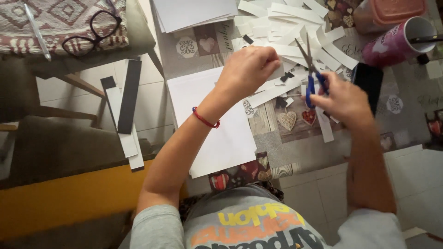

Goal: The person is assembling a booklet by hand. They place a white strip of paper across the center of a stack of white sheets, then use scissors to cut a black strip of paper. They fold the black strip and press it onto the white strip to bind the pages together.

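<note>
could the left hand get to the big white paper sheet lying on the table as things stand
Probably yes. The left hand is pinching a white paper strip just past the big white paper sheet, whose top is bare beneath the forearm. It would have to let go of the strip first.

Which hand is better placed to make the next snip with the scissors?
Right. The right hand already has its fingers in the blue handles of the scissors, blades pointing up at the pile of white paper strips. The left hand is busy pinching a strip beside the blades.

Right hand (344, 99) holds scissors (310, 69); left hand (249, 69) pinches paper strip (272, 90).
</note>
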